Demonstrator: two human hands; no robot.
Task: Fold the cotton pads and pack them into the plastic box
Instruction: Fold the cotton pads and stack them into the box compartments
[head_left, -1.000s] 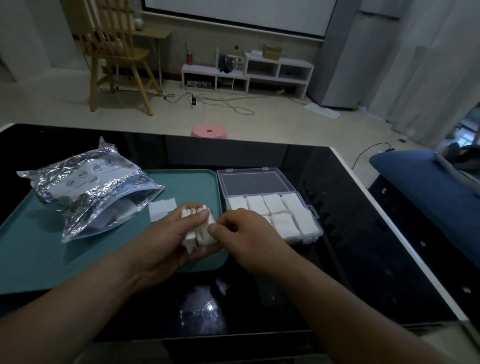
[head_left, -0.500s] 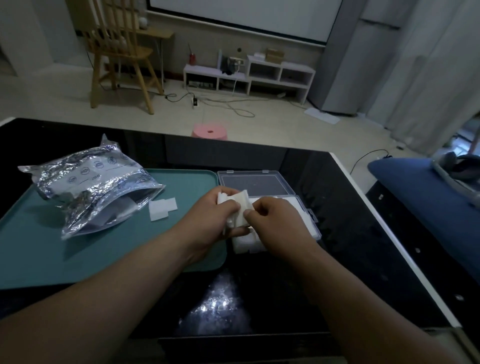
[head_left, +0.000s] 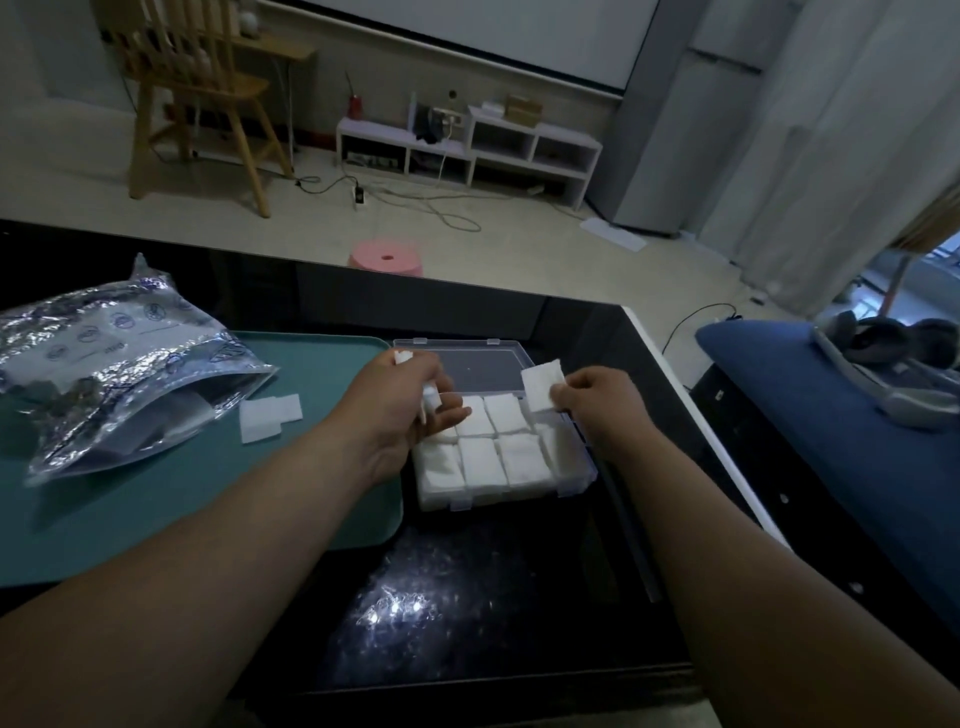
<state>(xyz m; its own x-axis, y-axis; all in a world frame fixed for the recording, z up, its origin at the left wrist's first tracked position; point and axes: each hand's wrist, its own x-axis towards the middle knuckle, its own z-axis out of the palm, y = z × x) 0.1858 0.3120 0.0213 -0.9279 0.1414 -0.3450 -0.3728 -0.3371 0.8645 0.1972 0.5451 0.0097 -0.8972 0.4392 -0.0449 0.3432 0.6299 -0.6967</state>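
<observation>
A single head-worn wide-angle view looks forward and down, close over the black table, room floor beyond.

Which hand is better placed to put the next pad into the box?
Probably the right. The right hand pinches a single pad over the right end of the plastic box. The left hand grips a bundle of pads, so it is occupied.
</observation>
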